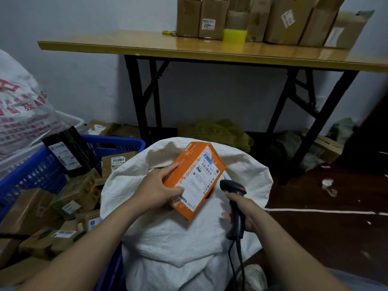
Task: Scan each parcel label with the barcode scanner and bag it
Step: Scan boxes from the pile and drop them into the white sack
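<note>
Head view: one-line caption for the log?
Left hand holds orange parcel over white sack; right hand holds scanner beside its label.

The parcel [195, 179] is held in the left hand [156, 186], above the mouth of the woven sack [168, 238], which lies under both hands. Just right of the parcel, the barcode scanner [232, 185] stands in the grip of the right hand [244, 211], its head near the parcel's edge. Its cable [241, 269] hangs below that hand, against the sack. Left of the left hand sits a plastic crate [123, 141] with labelled boxes [79, 198] in it, and a printed sack [21, 114] lies beyond the crate. Ahead of both hands stands a folding table [126, 45]. On it is a row of cartons [281, 19] with a tape roll [234, 35] in front of them.
</note>
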